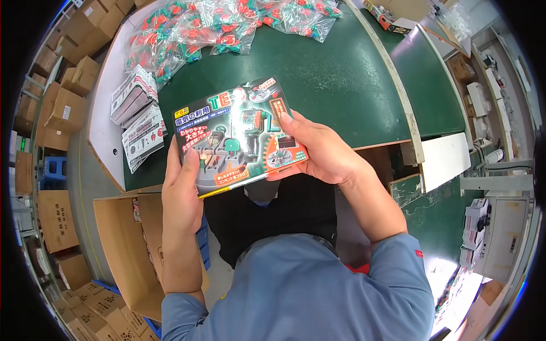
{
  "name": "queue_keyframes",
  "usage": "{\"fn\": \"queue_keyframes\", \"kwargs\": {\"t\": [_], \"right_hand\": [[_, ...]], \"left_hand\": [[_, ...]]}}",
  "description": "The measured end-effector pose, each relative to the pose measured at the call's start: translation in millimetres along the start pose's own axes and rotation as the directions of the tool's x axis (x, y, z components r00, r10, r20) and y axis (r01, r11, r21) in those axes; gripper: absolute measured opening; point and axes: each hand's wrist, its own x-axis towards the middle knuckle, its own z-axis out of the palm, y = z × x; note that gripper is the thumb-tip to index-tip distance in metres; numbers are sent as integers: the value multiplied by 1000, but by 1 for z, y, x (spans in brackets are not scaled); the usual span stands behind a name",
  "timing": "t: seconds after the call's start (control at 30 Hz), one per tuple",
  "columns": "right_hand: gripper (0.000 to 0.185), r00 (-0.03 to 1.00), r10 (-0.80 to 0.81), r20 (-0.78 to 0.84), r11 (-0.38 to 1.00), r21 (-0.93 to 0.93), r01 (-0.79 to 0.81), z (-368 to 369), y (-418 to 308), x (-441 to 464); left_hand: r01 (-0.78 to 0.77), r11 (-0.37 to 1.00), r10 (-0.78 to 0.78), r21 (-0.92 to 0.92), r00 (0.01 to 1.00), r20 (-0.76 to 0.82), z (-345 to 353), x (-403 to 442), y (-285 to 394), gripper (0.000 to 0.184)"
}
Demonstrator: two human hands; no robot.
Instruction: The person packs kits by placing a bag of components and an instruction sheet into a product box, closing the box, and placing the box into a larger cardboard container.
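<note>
A printed box (236,136) with Japanese text and pictures of a machine is held above the near edge of the green table (324,74), tilted slightly. My left hand (183,184) grips its left side, thumb on the printed face. My right hand (321,146) holds the right side, thumb also on the face. The fingers beneath the box are mostly hidden. Left of the box lie stacks of printed leaflets (136,99). Farther back on the table are many clear plastic bags (227,40) of red and green parts.
A large open cardboard carton (122,250) stands below the table on the left. Beyond it are brown boxes (60,219) and a blue stool (55,169). A raised divider (398,85) runs along the right, with another green surface (429,91) beyond it.
</note>
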Motion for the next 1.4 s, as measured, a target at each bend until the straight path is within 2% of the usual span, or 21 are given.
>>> {"fn": "queue_keyframes", "kwargs": {"t": [0.27, 0.4, 0.53, 0.67, 0.73, 0.77, 0.83, 0.87, 0.9, 0.93, 0.97, 1.0, 1.03, 1.07, 1.1, 1.13, 1.17, 1.2, 1.27, 1.33, 1.4], "right_hand": [[61, 999, -46, 3, 999, -26, 46, 2, 5, 0], [65, 992, -129, -11, 991, -23, 129, 1, 17, 10], [76, 996, -56, 64, 996, -66, 60, 2, 14, 0], [87, 976, -24, 217, 987, -149, 57, -3, 16, -6], [91, 990, -58, 131, 979, -189, 82, -2, 30, -5], [92, 990, -65, 121, 972, -218, 91, 3, 36, 1], [92, 980, -136, 143, 966, -202, 163, 21, 42, 3], [92, 976, -163, 146, 962, -196, 190, 23, 50, 5], [92, 971, -195, 140, 958, -187, 219, 27, 60, 6], [92, 965, -154, 213, 962, -190, 196, 36, 72, 11], [93, 952, -248, 178, 935, -213, 284, 48, 86, 14], [94, 930, -345, 129, 899, -237, 367, 61, 100, 19], [94, 935, -317, 162, 906, -240, 349, 75, 115, 25], [94, 913, -349, 209, 866, -301, 400, 92, 135, 33], [95, 889, -382, 254, 820, -351, 453, 108, 153, 39], [95, 865, -408, 292, 772, -395, 497, 117, 164, 42], [95, 867, -392, 308, 777, -393, 491, 125, 167, 49], [96, 838, -358, 411, 732, -434, 526, 133, 166, 59], [98, 764, -271, 585, 633, -489, 600, 143, 158, 78], [88, 686, -429, 588, 408, -552, 727, 118, 128, 98], [74, 735, -581, 349, 254, -780, 572, 71, 104, 110]], "left_hand": [[-48, 998, 48, 41, 999, 9, 4, -2, -5, 54], [-103, 994, 104, 31, 994, -32, -1, -2, -15, 56], [-116, 993, 117, 30, 993, -31, -18, -5, -20, 58], [-67, 997, 66, -39, 997, -39, -32, -10, -24, 61], [-118, 993, 118, 0, 993, -10, -37, -17, -29, 62], [-162, 987, 162, 27, 986, -23, -43, -22, -30, 62], [-220, 976, 216, 2, 961, -174, -53, -29, -40, 65], [-330, 924, 273, -195, 923, -270, -61, -38, -48, 65], [-447, 815, 320, -369, 878, -356, -67, -52, -55, 66], [-387, 847, 280, -365, 908, -313, -68, -71, -57, 67], [-313, 876, 229, -368, 939, -256, -68, -87, -62, 68], [-348, 868, 248, -353, 922, -299, -62, -97, -62, 68], [-294, 912, 214, -285, 936, -281, -51, -105, -59, 64], [-239, 947, 180, -217, 949, -260, -53, -110, -56, 60], [-260, 942, 194, -211, 937, -289, -65, -115, -51, 60], [-229, 938, 135, -260, 933, -334, -79, -122, -46, 57], [-202, 928, 79, -312, 927, -367, -97, -126, -40, 55], [-172, 916, 19, -363, 921, -390, -117, -132, -32, 52], [-178, 938, -17, -297, 834, -552, -171, -150, -9, 45], [-260, 959, 146, -112, 794, -591, -249, -172, 9, 43], [-168, 984, 156, 54, 678, -719, -335, -196, 6, 43]]}}
